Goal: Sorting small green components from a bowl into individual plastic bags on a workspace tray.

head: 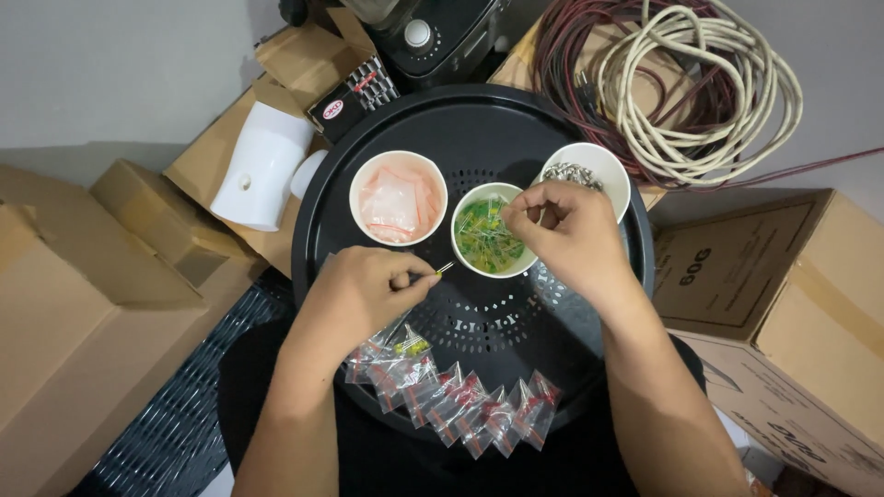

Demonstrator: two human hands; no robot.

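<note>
Our left hand (364, 290) pinches a small bag, right fingers (520, 210) pinched together just above the green-filled cup (488, 241)

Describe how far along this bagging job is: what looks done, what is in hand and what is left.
Done: a row of small filled bags lies along the black tray's near edge. In hand: the left hand pinches a few small parts, while the right hand picks from the cup of green parts. Left: that cup remains well stocked, and empty bags wait in another.

Grey wall (110, 74) across the far side, evenly lit. Cardboard boxes (83, 304) stacked left and right, coiled cables (681, 83) far right, dark ribbed floor mat (175, 433) near left.
</note>
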